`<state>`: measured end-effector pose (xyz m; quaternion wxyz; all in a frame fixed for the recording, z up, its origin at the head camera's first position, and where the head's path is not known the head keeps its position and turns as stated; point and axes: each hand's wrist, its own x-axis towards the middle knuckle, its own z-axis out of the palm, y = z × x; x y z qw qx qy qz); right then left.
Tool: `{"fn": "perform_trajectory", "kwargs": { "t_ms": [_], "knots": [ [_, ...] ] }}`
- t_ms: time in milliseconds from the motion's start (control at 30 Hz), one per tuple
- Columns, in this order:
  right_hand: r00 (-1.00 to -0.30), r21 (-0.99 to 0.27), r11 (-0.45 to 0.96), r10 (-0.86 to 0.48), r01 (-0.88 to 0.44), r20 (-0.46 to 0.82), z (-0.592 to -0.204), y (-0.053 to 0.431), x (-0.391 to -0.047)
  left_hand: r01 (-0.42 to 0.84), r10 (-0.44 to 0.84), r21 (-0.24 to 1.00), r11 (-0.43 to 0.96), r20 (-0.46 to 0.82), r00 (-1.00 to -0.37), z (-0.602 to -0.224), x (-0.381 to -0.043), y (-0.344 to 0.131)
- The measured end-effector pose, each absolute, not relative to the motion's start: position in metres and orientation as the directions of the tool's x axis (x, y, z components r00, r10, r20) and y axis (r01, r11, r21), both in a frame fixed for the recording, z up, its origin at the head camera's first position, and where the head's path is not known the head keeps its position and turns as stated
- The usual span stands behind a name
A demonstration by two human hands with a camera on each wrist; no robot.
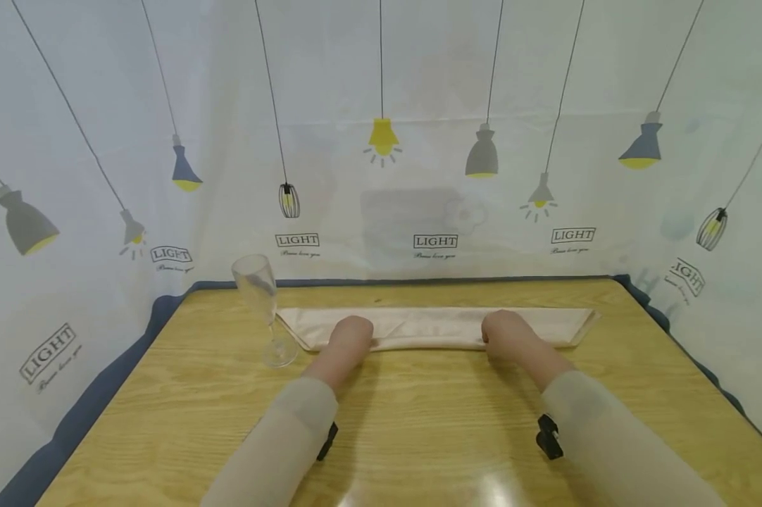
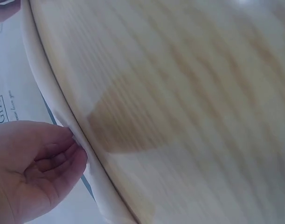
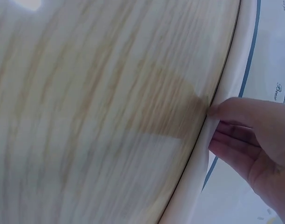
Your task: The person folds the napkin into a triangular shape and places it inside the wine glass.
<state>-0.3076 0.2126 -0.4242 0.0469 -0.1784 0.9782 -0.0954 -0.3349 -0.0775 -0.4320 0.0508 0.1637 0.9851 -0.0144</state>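
Note:
A pale pink cloth napkin [image 1: 428, 325], folded into a long band with slanted ends, lies across the far part of the table in the head view. My left hand [image 1: 351, 334] pinches its near edge left of the middle. Further right, my right hand [image 1: 509, 334] grips the same edge. In the left wrist view, thumb and fingertips of the left hand [image 2: 39, 168] meet on the napkin's rolled edge [image 2: 63, 109]. The right wrist view has the right thumb pressing the napkin [image 3: 191, 186], with curled fingers behind it.
A clear champagne flute [image 1: 257, 296] stands on the wooden table [image 1: 419, 415], close to the napkin's left end. White curtains [image 1: 330, 91] printed with lamps enclose the table's back and sides. A dark blue border [image 1: 381, 282] runs along the table's far edge.

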Motion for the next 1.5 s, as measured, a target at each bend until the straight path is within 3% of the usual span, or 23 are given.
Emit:
{"fn": "perform_trajectory", "kwargs": {
  "t_ms": [267, 800, 1100, 1333, 1500],
  "knots": [
    [-0.940, -0.167, 0.927, -0.341, -0.334, -0.011, -0.428, 0.213, -0.309, 0.379, 0.382, 0.055, 0.924, -0.048, -0.923, -0.426, -0.325, -0.081],
    [-0.950, -0.129, 0.942, -0.311, -0.309, 0.005, -0.438, 0.211, -0.311, 0.388, 0.387, -0.046, 0.921, -0.021, -0.922, -0.436, -0.328, -0.086],
    [-0.971, -0.157, 0.959, -0.239, -0.236, 0.001, -0.438, 0.212, -0.309, 0.285, 0.281, -0.090, 0.954, -0.054, -0.958, -0.436, -0.332, -0.083],
    [-0.987, -0.237, 0.958, -0.163, -0.159, 0.002, -0.442, 0.211, -0.316, 0.240, 0.243, 0.050, 0.969, -0.041, -0.969, -0.442, -0.346, -0.090],
    [-0.989, -0.228, 0.964, -0.143, -0.135, -0.023, -0.445, 0.212, -0.322, 0.205, 0.215, 0.147, 0.968, -0.055, -0.975, -0.447, -0.353, -0.096]
  ]
}}
